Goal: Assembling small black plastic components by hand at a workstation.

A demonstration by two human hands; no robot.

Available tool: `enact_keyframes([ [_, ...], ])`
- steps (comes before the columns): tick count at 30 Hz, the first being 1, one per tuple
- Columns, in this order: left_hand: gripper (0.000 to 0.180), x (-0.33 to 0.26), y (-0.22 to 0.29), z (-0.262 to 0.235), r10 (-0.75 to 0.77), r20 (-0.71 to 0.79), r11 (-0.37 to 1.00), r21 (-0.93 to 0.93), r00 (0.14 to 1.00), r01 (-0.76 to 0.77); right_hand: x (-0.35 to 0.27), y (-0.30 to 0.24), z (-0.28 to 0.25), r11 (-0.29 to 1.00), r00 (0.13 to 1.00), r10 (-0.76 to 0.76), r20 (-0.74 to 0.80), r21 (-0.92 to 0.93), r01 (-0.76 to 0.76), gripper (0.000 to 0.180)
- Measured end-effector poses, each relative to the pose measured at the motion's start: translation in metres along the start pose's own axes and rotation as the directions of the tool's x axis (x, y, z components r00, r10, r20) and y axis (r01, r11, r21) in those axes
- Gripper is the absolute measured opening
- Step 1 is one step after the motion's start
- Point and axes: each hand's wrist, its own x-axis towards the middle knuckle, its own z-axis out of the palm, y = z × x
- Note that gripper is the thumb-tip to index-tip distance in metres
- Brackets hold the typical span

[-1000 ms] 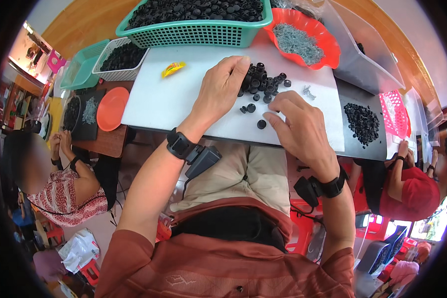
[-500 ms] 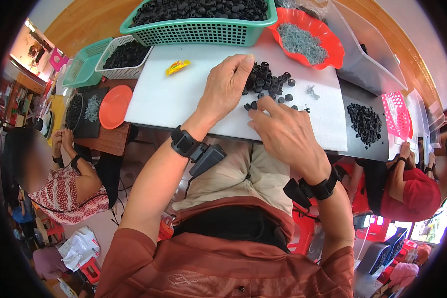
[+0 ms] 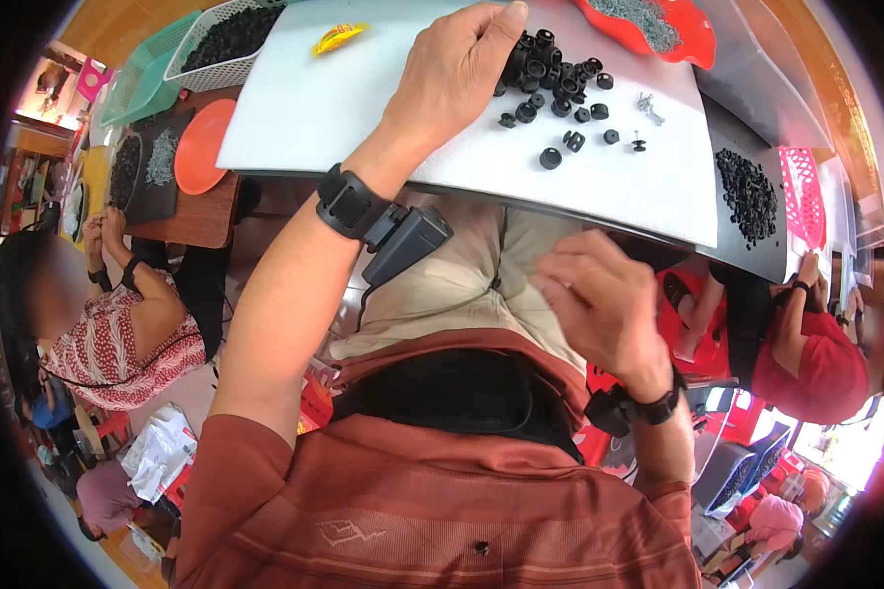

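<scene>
My left hand (image 3: 452, 74) stands on edge on the white tabletop mat (image 3: 304, 118), against the left side of a loose pile of small black plastic parts (image 3: 550, 79). Its thumb points up and away; the other fingers are mostly hidden behind the hand, so I cannot tell what they do. My right hand (image 3: 604, 299) is off the mat, above my lap and below the table's front edge. Its fingers are bent and smeared by motion; whether anything is in them does not show. Grey metal screws or pins (image 3: 649, 108) lie right of the pile.
A yellow wrapped packet (image 3: 338, 38) lies at the mat's far left. Beyond the pile is a red wavy-rimmed bowl (image 3: 697, 41) of grey metal pieces. More black parts (image 3: 746, 196) lie on the dark surface at right. People sit working on both sides. An orange-red plate (image 3: 204, 147) is at left.
My right hand has drawn back from the black parts, down over my lap. My left hand stays beside the pile. The view has shifted, so the table appears higher.
</scene>
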Motion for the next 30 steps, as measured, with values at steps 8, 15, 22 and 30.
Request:
enact_keyframes([
  [8, 0.073, 0.000, -0.004, 0.006, 0.084, -0.065, 0.996, 0.032, 0.994, -0.082, -0.045, 0.050, 0.064, 0.955, 0.898, 0.237, 0.372, -0.257, -0.145, 0.021],
  [15, 0.070, 0.002, -0.002, 0.002, 0.059, -0.031, 0.996, 0.068, 0.998, -0.057, -0.050, 0.069, 0.093, 0.937, 0.866, 0.269, 0.421, -0.323, -0.134, 0.016],
  [22, 0.065, 0.000, 0.003, 0.005, 0.074, -0.093, 0.997, 0.042, 0.993, -0.070, -0.049, 0.071, 0.096, 0.937, 0.828, 0.308, 0.468, -0.300, -0.179, 0.009],
  [30, 0.058, -0.003, 0.010, 0.003, -0.014, -0.056, 1.000, 0.017, 0.998, 0.015, -0.055, 0.069, 0.092, 0.955, 0.868, 0.266, 0.419, -0.236, -0.179, 0.015],
])
